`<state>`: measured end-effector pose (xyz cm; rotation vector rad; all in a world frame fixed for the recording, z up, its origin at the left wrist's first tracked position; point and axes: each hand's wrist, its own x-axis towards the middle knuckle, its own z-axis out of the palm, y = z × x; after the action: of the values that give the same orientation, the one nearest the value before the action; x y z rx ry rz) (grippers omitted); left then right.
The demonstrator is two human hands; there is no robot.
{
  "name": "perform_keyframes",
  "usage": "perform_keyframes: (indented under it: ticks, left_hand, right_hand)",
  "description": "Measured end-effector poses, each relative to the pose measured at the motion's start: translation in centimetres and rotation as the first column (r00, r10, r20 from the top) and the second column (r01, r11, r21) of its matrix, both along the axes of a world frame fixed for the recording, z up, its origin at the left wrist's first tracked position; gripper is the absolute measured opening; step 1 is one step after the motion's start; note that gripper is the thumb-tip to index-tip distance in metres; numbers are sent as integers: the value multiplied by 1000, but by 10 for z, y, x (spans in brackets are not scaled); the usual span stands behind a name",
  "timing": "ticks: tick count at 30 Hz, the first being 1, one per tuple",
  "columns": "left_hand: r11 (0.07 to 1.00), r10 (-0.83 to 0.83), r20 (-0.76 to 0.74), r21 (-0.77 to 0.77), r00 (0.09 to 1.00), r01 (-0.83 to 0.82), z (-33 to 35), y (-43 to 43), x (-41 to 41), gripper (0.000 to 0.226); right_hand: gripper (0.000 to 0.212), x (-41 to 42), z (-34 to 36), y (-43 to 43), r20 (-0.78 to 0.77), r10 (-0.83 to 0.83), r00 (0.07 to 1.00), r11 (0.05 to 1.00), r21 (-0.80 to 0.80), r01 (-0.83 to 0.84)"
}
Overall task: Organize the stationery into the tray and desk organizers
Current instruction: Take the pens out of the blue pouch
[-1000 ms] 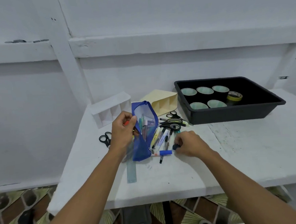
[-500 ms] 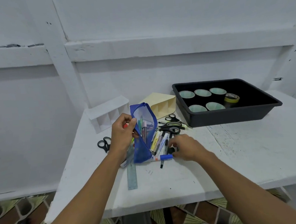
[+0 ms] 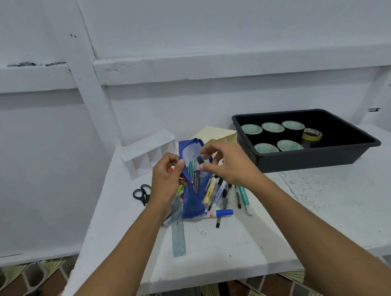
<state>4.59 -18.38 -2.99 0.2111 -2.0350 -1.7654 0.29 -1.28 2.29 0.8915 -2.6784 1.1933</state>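
Note:
A blue mesh pencil pouch point(image 3: 191, 203) stands tilted on the white table, with pens inside it. My left hand point(image 3: 166, 179) pinches the pouch's left edge near its open top. At that opening my right hand point(image 3: 230, 164) holds a black-capped pen point(image 3: 199, 160) between thumb and fingers. A pile of pens and markers point(image 3: 218, 192) lies just right of the pouch, and a blue-capped marker point(image 3: 219, 213) lies at its foot. The black tray point(image 3: 316, 156) sits at the back right. A white organizer point(image 3: 149, 150) and a cream organizer point(image 3: 214, 134) lie behind the pouch.
Several black cups point(image 3: 272, 127) and a yellow tape roll point(image 3: 312, 134) are inside the tray. Black scissors point(image 3: 142, 193) lie to the left of my left hand. A clear ruler point(image 3: 178, 235) points toward the table's front edge. Two teal pens point(image 3: 243, 195) lie right of the pile.
My right hand has lifted from the table near the blue-capped marker up to the pouch's opening, now with a black-capped pen in it. My left hand has kept its hold on the pouch.

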Motion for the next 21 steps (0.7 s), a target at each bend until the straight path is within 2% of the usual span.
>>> perform_keyframes:
  ticks: [1, 3, 5, 6, 9, 11, 14, 16, 18, 21]
  left_hand:
    - [1000, -2, -1, 3, 1000, 2, 0, 0, 0, 17]
    - [1000, 0, -7, 23, 1000, 0, 1, -2, 1, 18]
    - [999, 6, -5, 33, 1000, -6, 2, -5, 1, 18]
    - [999, 11, -1, 30, 1000, -11, 2, -7, 1, 18]
    - [999, 31, -1, 24, 1000, -31, 2, -14, 1, 18]
    - [998, 60, 4, 15, 998, -60, 2, -22, 1, 18]
    - [995, 103, 10, -2, 995, -103, 2, -37, 0, 19]
    - [994, 105, 5, -7, 994, -105, 1, -43, -1, 19]
    - [993, 116, 9, -13, 993, -116, 0, -45, -4, 18]
    - [994, 111, 2, -16, 994, -111, -3, -47, -5, 17]
  right_hand:
    - [26, -2, -3, -1, -2, -1, 1000, 1000, 11, 1]
    - [20, -11, -14, 1, 15, -112, 994, 989, -91, 113]
    - [15, -20, -27, 5, 96, -251, 963, 950, -167, 264]
    - [13, -23, -35, 5, 153, -279, 948, 943, -142, 301]
    - [10, -29, -60, 2, 248, -292, 924, 955, 33, 293]
    - [7, -30, -72, 1, 175, -301, 938, 946, 179, 270]
    - [30, -29, -86, -1, 26, -107, 994, 911, 402, 88]
    - [38, -26, -91, -2, 44, 39, 998, 833, 551, -57]
    - [37, -25, -98, 2, 47, 46, 998, 799, 597, -65]
    - [30, -28, -103, 15, 0, -43, 999, 826, 562, 36]
